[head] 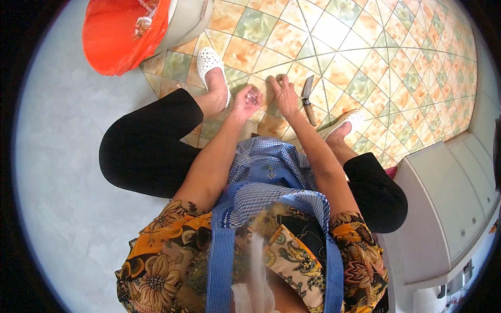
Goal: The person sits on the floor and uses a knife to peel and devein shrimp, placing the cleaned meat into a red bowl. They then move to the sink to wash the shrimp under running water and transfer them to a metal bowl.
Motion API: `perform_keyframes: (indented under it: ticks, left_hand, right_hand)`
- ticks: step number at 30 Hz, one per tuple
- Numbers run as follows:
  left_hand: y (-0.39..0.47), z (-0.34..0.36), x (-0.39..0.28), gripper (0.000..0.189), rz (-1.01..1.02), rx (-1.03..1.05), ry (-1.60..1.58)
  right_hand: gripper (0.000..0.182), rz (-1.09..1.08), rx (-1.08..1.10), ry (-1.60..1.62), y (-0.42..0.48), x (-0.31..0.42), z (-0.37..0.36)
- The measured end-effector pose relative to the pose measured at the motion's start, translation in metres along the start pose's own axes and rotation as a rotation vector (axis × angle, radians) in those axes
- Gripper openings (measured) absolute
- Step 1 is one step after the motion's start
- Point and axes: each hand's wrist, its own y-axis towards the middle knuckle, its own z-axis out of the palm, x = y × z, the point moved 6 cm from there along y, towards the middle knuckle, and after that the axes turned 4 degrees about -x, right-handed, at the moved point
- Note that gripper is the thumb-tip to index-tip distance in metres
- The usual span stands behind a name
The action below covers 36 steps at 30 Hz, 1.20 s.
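My left hand [249, 101] is turned palm up, its fingers curled around some small, pale, shiny pieces that are too small to identify. To its right, my right hand [284, 96] reaches palm down over the tiled floor [274, 58], fingers bent downward. Whether its fingertips hold anything is hidden. A knife [308, 98] with a wooden handle and a worn metal blade lies on the tiles just right of that hand, not touched by it. Between my forearms hangs a blue checked apron [270, 156].
At the upper left stands a pale bin [188, 23] lined with a red plastic bag [121, 39] with scraps inside. White perforated shoes [209, 58] flank my hands. Pale cabinets [442, 195] run along the right side, and a grey wall [66, 137] rises at left.
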Motion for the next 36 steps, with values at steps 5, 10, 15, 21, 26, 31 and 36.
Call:
perform_keyframes:
  ticks: [5, 10, 15, 21, 26, 31, 36]
  left_hand:
    - [0.0, -0.004, -0.002, 0.015, 0.014, -0.058, -0.011]
    - [0.003, -0.009, -0.003, 0.016, 0.057, -0.103, 0.028]
    - [0.012, -0.014, 0.003, 0.017, 0.091, -0.018, 0.023]
    - [0.012, 0.001, 0.01, 0.018, -0.011, 0.045, -0.026]
    - [0.002, 0.052, 0.007, 0.021, -0.05, 0.139, -0.108]
    - [-0.069, 0.162, -0.011, 0.023, 0.084, 0.324, -0.075]
    - [-0.236, 0.264, -0.047, 0.009, 0.021, 0.707, 0.01]
  right_hand:
    - [0.03, -0.27, 0.06, -0.062, 0.013, 0.0, 0.008]
    - [0.021, -0.297, 0.036, -0.069, 0.014, 0.005, 0.012]
    - [0.03, -0.247, -0.003, 0.178, -0.005, 0.039, 0.014]
    - [0.021, 0.127, -0.28, 0.516, -0.018, -0.01, -0.049]
    - [0.012, 0.476, -0.468, 0.284, -0.07, -0.139, -0.057]
    - [0.016, 0.432, -0.339, 0.179, -0.077, -0.158, -0.038]
    - [0.013, 0.313, -0.377, 0.022, -0.064, -0.15, -0.038]
